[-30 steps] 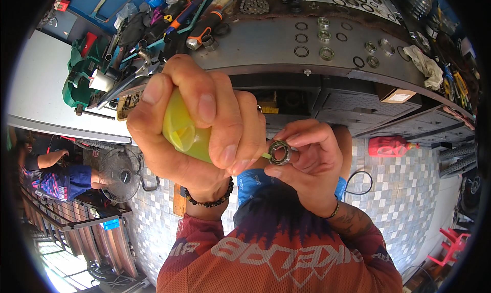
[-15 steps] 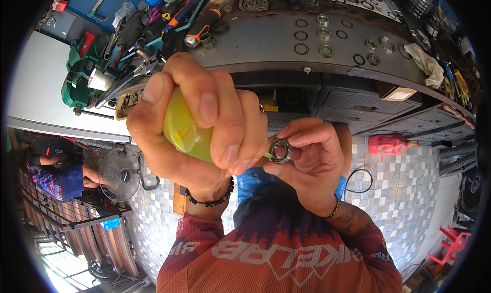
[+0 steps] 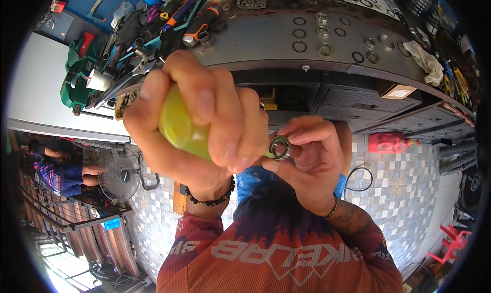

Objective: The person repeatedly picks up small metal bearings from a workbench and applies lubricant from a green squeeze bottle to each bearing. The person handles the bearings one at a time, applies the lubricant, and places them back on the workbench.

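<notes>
The left hand point(image 3: 204, 124) had its grip clamped around a yellow-green squeeze bottle point(image 3: 181, 127), fingers wrapped over the front and thumb at the left, with the bottle's thin tip pointing right into a small metal bearing point(image 3: 280, 148). The right hand point(image 3: 312, 160) had its grip closed on that bearing, pinching it between thumb and fingertips just right of the left hand, the two hands touching. A dark bead bracelet point(image 3: 209, 198) sat on the left wrist. Both were held up close, in front of the desk point(image 3: 266, 42) at the far side, where black rings and more bearings point(image 3: 322, 32) lay spread out and hand tools point(image 3: 153, 32) were piled at the far left. A white rag point(image 3: 424, 63) lay at the far right. Below, a red can point(image 3: 388, 142) stood on the tiled floor point(image 3: 404, 190), and a fan point(image 3: 118, 175) stood at the left.
</notes>
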### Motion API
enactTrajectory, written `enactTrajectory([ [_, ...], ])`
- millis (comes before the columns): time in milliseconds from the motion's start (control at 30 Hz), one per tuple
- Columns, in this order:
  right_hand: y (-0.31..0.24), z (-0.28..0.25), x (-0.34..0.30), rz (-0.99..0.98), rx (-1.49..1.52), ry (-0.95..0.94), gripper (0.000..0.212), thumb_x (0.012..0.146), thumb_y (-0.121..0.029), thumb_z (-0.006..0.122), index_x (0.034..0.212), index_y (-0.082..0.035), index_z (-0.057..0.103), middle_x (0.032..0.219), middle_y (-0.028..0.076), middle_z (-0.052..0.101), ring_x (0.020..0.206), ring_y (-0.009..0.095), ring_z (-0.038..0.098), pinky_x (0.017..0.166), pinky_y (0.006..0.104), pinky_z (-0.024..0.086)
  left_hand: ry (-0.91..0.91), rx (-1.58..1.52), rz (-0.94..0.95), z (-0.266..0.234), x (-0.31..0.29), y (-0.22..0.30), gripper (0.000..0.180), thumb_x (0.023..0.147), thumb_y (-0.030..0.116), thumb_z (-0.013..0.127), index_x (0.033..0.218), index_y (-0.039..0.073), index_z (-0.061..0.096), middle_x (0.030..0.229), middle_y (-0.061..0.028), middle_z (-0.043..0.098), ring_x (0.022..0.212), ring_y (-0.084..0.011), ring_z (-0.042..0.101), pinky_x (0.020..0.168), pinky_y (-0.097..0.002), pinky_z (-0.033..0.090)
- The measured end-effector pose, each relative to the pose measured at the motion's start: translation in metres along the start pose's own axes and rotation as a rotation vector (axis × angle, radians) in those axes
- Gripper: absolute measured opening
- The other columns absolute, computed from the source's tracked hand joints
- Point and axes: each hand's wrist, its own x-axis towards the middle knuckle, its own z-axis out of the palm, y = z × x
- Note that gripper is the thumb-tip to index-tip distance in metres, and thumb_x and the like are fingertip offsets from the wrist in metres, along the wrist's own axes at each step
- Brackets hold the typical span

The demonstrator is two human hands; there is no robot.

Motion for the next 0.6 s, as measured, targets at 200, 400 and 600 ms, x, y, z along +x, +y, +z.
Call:
enactTrajectory([
  [200, 0.000, -0.001, -0.001, 0.072, 0.059, -0.016, 0.049, 0.077, 0.023, 0.074, 0.117, 0.002, 0.054, 0.127, 0.018, 0.054, 0.121, 0.025, 0.064, 0.102, 0.0389, 0.060, 0.017, 0.006, 0.080, -0.001, 0.008, 0.001, 0.038, 0.110, 0.030, 0.023, 0.098, 0.006, 0.050, 0.074, -0.0086, 0.055, 0.053, -0.0196, 0.049, 0.049, -0.0355, 0.045],
  [400, -0.003, -0.001, -0.002, 0.083, 0.108, -0.032, 0.048, 0.078, 0.022, 0.074, 0.117, 0.002, 0.054, 0.127, 0.018, 0.054, 0.122, 0.025, 0.063, 0.102, 0.0392, 0.060, 0.056, 0.037, 0.087, 0.001, 0.009, -0.005, 0.036, 0.109, 0.032, 0.026, 0.099, 0.006, 0.050, 0.073, -0.0075, 0.055, 0.053, -0.0193, 0.049, 0.047, -0.0348, 0.043],
  [600, -0.004, 0.001, -0.002, 0.071, 0.113, -0.020, 0.047, 0.078, 0.022, 0.074, 0.117, 0.003, 0.056, 0.127, 0.018, 0.055, 0.121, 0.025, 0.064, 0.102, 0.0391, 0.060, 0.028, 0.041, 0.076, -0.001, 0.011, -0.006, 0.037, 0.109, 0.032, 0.026, 0.100, 0.005, 0.051, 0.073, -0.0079, 0.055, 0.053, -0.0197, 0.049, 0.047, -0.0347, 0.043],
])
